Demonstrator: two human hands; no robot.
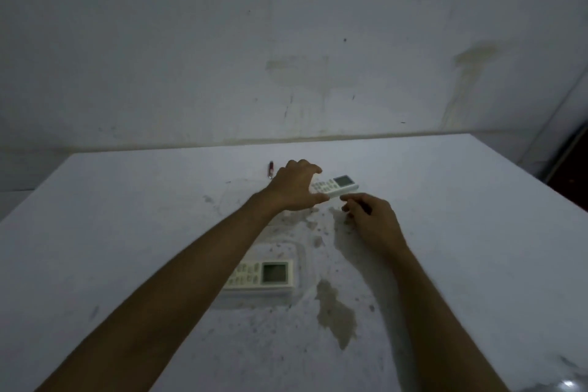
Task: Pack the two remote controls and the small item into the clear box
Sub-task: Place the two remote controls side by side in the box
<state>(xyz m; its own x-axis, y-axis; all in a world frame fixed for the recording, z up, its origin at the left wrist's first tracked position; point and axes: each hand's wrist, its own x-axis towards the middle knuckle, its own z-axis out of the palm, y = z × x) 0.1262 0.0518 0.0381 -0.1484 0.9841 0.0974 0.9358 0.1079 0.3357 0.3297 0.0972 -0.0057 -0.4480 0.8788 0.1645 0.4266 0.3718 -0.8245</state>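
A white remote control with a small screen lies at the far middle of the table. My left hand spans its left end, fingers on the far edge and thumb on the near edge. My right hand hovers just in front of it with fingers loosely curled and nothing in it. A second, larger remote lies nearer me, partly under my left forearm, within the faint outline of the clear box. The small red item lies beyond my left hand.
The white table is scuffed and carries a brownish stain near the right of the clear box. A stained wall stands right behind the table's far edge. A dark gap shows past the right corner.
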